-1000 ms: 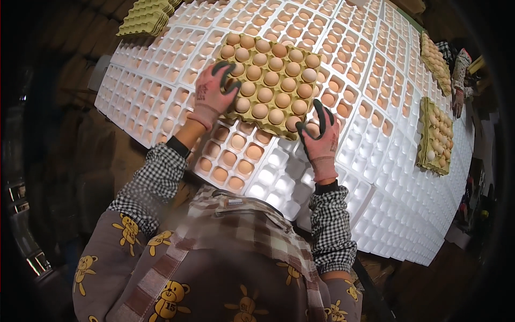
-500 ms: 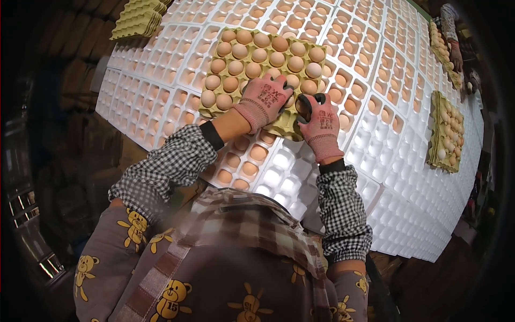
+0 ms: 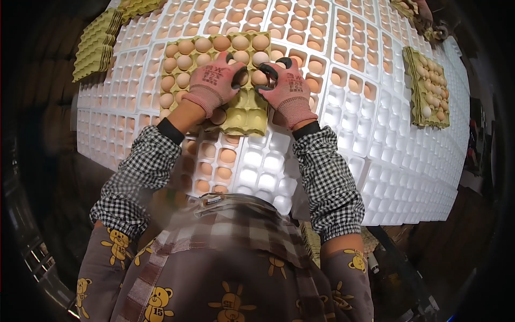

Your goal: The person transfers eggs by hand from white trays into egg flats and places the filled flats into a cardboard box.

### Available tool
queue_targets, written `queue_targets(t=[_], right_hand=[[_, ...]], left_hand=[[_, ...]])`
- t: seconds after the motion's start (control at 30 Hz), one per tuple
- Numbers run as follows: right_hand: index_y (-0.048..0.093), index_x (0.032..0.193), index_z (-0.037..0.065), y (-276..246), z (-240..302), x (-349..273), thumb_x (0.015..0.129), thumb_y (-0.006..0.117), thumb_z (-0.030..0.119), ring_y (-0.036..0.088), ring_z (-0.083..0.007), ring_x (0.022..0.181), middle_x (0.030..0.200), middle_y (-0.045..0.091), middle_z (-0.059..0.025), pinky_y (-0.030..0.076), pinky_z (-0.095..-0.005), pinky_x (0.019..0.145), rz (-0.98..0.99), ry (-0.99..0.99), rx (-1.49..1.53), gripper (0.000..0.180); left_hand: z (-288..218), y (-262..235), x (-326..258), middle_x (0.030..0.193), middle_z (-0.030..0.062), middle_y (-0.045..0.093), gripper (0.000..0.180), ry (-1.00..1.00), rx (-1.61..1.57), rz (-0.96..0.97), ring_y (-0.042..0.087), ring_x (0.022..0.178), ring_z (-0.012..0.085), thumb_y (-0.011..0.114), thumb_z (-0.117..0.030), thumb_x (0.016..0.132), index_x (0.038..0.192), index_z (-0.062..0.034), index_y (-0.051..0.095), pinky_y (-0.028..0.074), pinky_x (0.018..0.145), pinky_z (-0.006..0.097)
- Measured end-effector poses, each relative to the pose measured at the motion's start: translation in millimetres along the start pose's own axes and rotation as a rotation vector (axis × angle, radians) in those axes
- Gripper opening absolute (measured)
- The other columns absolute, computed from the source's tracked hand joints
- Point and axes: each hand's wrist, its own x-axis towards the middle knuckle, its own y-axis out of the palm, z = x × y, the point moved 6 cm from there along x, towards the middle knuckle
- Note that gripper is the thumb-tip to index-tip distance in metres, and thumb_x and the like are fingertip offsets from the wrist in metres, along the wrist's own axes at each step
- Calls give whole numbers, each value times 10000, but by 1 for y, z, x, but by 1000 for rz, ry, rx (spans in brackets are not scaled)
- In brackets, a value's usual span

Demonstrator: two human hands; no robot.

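A yellow-green pulp egg tray (image 3: pixel 247 119), partly filled with brown eggs, lies on top of white foam egg trays. My left hand (image 3: pixel 212 83), in a pink glove with dark fingertips, reaches over the tray's middle. Its fingers curl around an egg (image 3: pixel 243 79) there, partly hidden by the thumb. At the tray's right edge my gloved right hand (image 3: pixel 288 88) has its thumb and fingers closed around another egg (image 3: pixel 259 78). Bare cells show at the tray's near right corner. Eggs under the left palm are hidden.
White foam trays (image 3: pixel 348 115) spread over the whole surface, many holding brown eggs. Stacked pulp trays (image 3: pixel 96 45) stand at the far left. Another pulp tray with eggs (image 3: pixel 431 88) lies at the right. Another person's hand (image 3: pixel 424 9) shows at the far right.
The view has shifted, so the pulp tray appears further left. My right hand has moved from the tray's near right corner farther up its right edge. More bare cells show at the near corner.
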Motion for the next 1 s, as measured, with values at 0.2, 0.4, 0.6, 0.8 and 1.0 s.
queue_targets(t=[0.2,0.4,0.6,0.8,1.0], right_hand=[[683,1159,33,-29,-101,-142,738,850,128,619,-227,1041,1106,638,-93,517,-333,914,-446,442,742,463],[640,1236,202,-40,-141,-166,677,836,175,604,-308,1110,1257,500,-102,522,-409,926,-364,394,114,593],[616,1266,157,-48,-168,-172,752,734,95,652,-287,1053,1271,591,-81,533,-397,897,-377,334,97,531],[614,1270,66,-65,-182,-136,754,761,55,653,-296,1074,1195,662,-130,518,-377,930,-623,407,553,536],[577,1336,152,-27,-163,-136,776,725,271,454,-352,1234,1404,494,-104,316,-534,1076,-376,381,-95,591]], left_hand=[[-8,7,-35,1154,115,601,475,119,-818,-49,622,1013,301,813,-220,720,1172,-171,675,510,923,379],[-156,52,-28,1273,172,516,469,274,-249,77,652,1035,319,732,-296,783,1235,-253,614,559,810,435],[-212,55,10,1257,72,584,527,382,-604,36,636,1062,284,691,-293,826,1323,-186,550,529,871,400],[-225,64,52,1394,155,484,561,415,-481,-260,405,1345,353,635,-244,860,1385,-113,485,338,1101,477],[-204,72,37,1429,190,466,521,494,-329,-170,365,1386,367,668,-229,836,1321,-79,548,266,1158,496]])
